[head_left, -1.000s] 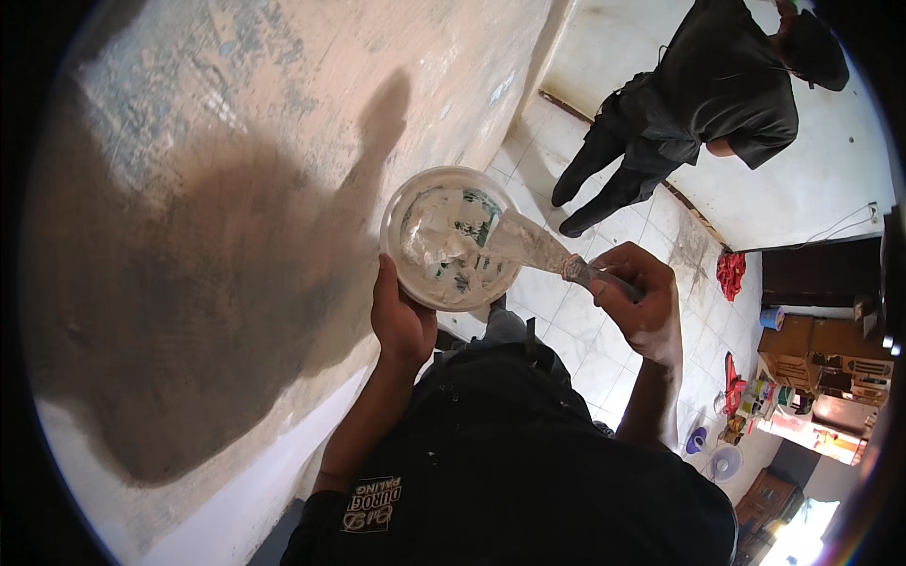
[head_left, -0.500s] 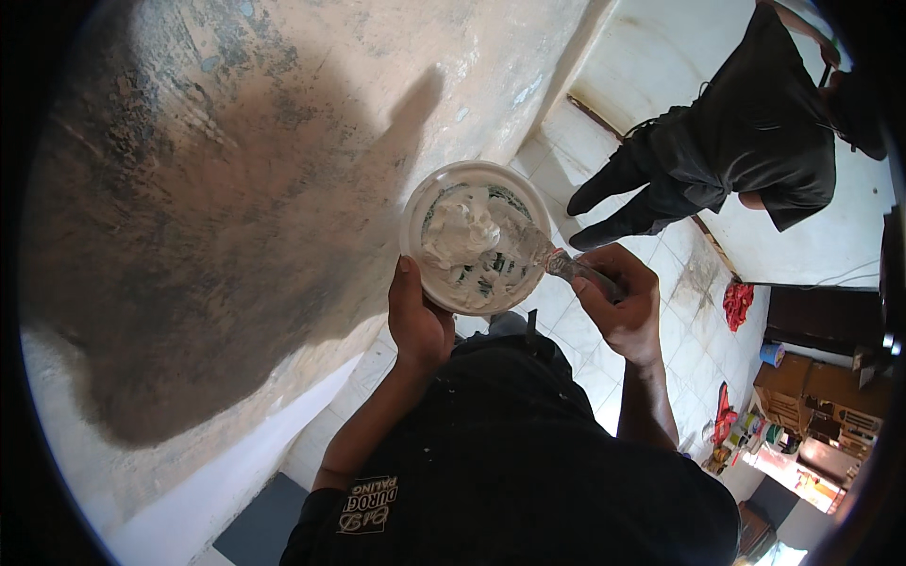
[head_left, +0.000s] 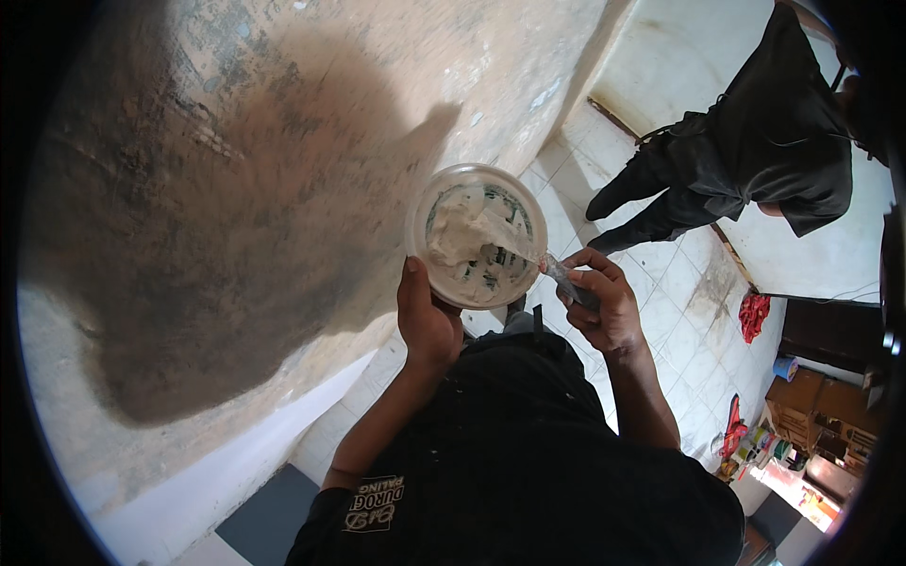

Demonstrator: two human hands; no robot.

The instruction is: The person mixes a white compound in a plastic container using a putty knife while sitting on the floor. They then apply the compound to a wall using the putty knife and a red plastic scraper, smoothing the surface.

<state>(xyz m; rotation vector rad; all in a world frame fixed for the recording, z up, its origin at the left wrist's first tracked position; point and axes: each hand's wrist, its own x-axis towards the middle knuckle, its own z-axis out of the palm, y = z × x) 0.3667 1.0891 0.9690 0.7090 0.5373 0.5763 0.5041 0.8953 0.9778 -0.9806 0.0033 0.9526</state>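
Observation:
My left hand [head_left: 429, 325] is closed on the lower left rim of a round whitish plastic container [head_left: 413, 226], its thumb up along the outside. Inside lies a mound of creamy off-white putty [head_left: 456, 234], with dark green markings showing on the bottom around it. In my right hand [head_left: 612, 302] is the smeared handle of a putty knife [head_left: 572, 281], gripped at the container's right side. The knife's blade reaches over the rim into the putty and is coated with it, so its edge is hard to make out.
A worn, patchy plaster wall [head_left: 311, 198] with a large shadow rises at left. Another person in dark clothes [head_left: 717, 170] stands at upper right on the white tiled floor [head_left: 661, 321]. Red cloth [head_left: 753, 316], a blue tub [head_left: 785, 367] and wooden furniture [head_left: 802, 406] are farther right.
The putty knife has shifted and turned in the container, its blade now tilted within the putty. My right fingers have changed their hold on the handle. The left hand still holds the container.

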